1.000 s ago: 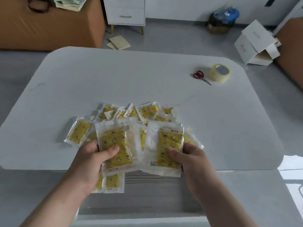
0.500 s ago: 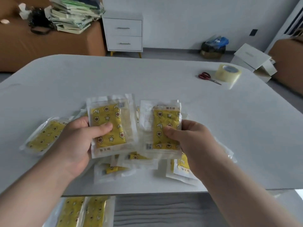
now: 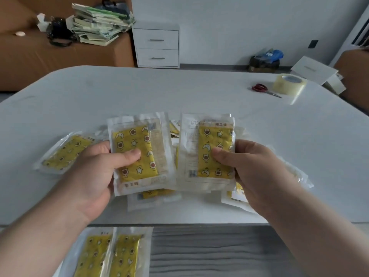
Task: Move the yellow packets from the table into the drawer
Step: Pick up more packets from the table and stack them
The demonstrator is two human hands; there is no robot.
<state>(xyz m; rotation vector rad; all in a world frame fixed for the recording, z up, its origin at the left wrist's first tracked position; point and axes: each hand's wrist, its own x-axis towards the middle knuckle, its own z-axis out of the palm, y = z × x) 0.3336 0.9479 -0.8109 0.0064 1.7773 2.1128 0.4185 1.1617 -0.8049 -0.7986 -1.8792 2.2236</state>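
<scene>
While both hands are raised over the table (image 3: 219, 92), left hand (image 3: 93, 174) and right hand (image 3: 257, 172) each pinch yellow packets (image 3: 137, 154).

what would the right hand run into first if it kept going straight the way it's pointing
Probably the loose packets on the table just ahead of the right hand and its held packet; height is unclear.

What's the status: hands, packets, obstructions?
Left hand grips a yellow packet, right hand a second packet, above the pile on the table. Two packets already in the drawer. Nothing between hands and drawer.
</scene>
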